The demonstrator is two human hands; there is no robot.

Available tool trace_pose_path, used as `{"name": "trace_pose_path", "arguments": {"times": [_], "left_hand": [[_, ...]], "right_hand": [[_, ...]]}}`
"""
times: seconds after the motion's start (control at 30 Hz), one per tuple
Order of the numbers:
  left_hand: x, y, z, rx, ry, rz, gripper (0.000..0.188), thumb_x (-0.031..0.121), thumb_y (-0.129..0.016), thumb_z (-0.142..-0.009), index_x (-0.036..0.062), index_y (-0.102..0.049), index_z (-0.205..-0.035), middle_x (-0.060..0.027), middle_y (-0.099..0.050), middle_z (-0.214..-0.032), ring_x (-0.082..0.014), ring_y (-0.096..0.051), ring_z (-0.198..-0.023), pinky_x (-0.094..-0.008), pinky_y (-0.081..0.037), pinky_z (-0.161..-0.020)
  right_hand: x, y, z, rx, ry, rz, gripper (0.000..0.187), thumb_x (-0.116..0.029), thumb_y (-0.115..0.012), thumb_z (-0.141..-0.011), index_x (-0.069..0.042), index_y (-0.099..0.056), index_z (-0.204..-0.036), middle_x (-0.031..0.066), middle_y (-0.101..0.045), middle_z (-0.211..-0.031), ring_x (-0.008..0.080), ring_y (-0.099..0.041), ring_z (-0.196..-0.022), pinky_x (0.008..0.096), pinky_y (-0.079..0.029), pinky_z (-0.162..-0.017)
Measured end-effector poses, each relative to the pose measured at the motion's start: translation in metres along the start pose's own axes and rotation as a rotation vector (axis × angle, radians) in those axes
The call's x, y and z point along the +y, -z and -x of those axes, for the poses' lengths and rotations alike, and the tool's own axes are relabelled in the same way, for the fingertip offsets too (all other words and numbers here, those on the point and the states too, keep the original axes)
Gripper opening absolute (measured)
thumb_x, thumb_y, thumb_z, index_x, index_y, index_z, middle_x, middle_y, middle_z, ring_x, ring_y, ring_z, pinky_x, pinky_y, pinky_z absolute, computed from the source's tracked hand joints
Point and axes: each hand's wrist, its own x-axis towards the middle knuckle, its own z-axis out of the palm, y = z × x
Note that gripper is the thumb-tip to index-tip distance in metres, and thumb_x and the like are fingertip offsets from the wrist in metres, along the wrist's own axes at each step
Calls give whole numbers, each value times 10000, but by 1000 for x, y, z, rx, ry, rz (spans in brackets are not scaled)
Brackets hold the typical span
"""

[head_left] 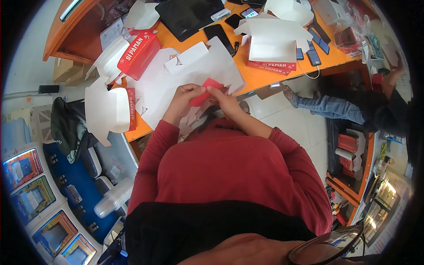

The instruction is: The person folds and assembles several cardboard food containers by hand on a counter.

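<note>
Both my hands work at the table's near edge on a flat cardboard box blank (198, 66), which lies white side up. A red flap (213, 82) of it is turned up between them. My left hand (186, 93) has its thumb and fingers closed on the flap's left side. On the right side, my right hand (224, 100) pinches the same flap with its thumb against it. The lower part of the cardboard hangs past the table edge, partly behind my hands. To the left stand red-and-white folded boxes (140, 55) with their lids up.
Stacked boxes (272, 44) stand at the right of the orange table (244, 66). A dark phone (219, 37) and a black laptop-like slab (189, 17) lie at the back. Stacked clear cups (112, 198) are at left. Another person's jeans-clad leg (331, 107) is at right.
</note>
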Motion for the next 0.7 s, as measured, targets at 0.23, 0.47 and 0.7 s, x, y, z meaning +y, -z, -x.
{"name": "trace_pose_path", "arguments": {"times": [0.23, 0.47, 0.7], "left_hand": [[9, 2, 12, -48, -61, -164, 123, 117, -660, -910, 3, -706, -920, -7, -673, -833, -69, -573, -764, -223, -449, -719], [57, 9, 34, 420, -448, -260, 111, 116, -644, -939, 19, -695, -916, 29, -639, -791, -28, -531, -689, -190, -431, -653], [34, -3, 59, 229, -299, -262, 128, 107, -627, -950, -12, -662, -979, -10, -685, -849, -32, -586, -741, -190, -464, -660]], "right_hand": [[-6, -24, 19, 80, 105, -41, 715, -282, -696, -879, -94, -248, -1404, 117, -529, -1221, 227, -592, -1007, 371, -522, -757], [-12, 31, 16, 50, -278, 246, 812, -416, -768, -793, -40, -344, -1375, 146, -474, -1270, 245, -558, -997, 418, -494, -818], [-65, 25, 28, 245, 1013, 857, 432, -236, -700, -872, -53, -547, -1231, 105, -489, -1294, 294, -473, -1192, 432, -391, -995]]}}
